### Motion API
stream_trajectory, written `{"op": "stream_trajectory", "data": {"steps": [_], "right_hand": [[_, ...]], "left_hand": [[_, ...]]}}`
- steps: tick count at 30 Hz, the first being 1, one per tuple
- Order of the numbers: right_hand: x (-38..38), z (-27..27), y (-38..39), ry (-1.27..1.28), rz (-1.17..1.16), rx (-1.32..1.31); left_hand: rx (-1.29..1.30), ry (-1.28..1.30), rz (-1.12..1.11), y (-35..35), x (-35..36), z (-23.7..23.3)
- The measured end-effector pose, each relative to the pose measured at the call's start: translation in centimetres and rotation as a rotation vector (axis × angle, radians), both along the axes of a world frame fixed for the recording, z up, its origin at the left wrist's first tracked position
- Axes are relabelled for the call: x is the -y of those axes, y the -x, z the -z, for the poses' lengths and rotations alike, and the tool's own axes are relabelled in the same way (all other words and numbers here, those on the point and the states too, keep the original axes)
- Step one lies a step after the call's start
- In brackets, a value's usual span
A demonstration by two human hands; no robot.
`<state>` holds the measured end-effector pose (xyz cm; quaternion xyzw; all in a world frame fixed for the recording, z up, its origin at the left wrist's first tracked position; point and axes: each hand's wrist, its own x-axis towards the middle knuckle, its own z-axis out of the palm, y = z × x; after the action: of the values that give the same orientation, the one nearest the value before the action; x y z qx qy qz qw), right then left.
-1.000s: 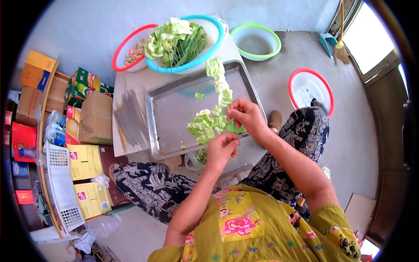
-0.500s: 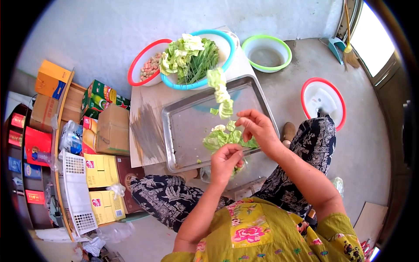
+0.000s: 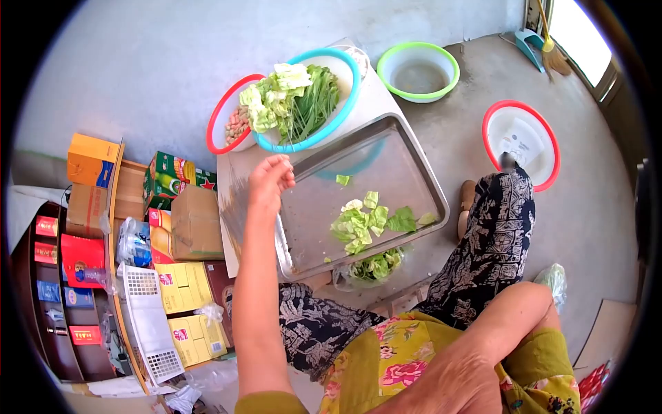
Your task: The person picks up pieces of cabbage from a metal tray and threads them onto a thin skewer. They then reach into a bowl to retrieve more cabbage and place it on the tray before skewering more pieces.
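Leaves [image 3: 357, 225] in metal tray [image 3: 324, 200], well apart from left fingers [image 3: 281, 170]

A tray [image 3: 407, 169] lies on the desk [image 3: 378, 98], leaves [image 3: 353, 226] in its near part; behind it sit two basins [image 3: 350, 96], greens [image 3: 314, 107] in the right one; two more basins [image 3: 420, 99] stand right of the desk, boxes [image 3: 196, 224] left

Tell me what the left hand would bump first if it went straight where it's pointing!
Probably the blue-rimmed bowl of greens, just past the left hand's fingertips. The hand might be high enough to pass over; I can't tell.
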<state>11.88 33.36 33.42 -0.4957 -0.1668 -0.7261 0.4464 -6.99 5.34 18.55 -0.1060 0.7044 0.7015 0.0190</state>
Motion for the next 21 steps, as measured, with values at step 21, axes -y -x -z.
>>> {"op": "stream_trajectory", "data": {"steps": [21], "right_hand": [[-1.3,2.7,-1.6,-0.029,0.552,0.222]], "left_hand": [[-0.048,0.523,-0.238,11.7,0.2,1.9]]}}
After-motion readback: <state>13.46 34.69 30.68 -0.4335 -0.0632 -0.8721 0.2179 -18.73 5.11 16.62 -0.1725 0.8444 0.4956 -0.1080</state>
